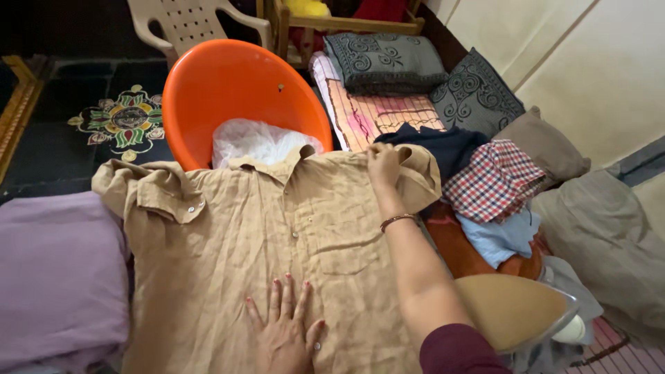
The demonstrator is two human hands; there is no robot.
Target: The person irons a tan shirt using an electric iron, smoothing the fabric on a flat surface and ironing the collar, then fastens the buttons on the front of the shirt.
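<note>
A tan button-up shirt (242,235) lies spread flat in front of me, collar toward the far side. My left hand (285,331) rests palm down on its lower front, fingers apart. My right hand (383,165) reaches far out and pinches the shirt's right shoulder near the sleeve. A bangle sits on my right wrist.
An orange plastic tub (235,90) with white cloth (256,142) stands beyond the shirt. A pile of clothes, with a checked shirt (493,181), lies at right. Cushions (384,61) and a striped mat lie behind, a purple cloth (55,277) at left, a plastic chair (187,24) at the back.
</note>
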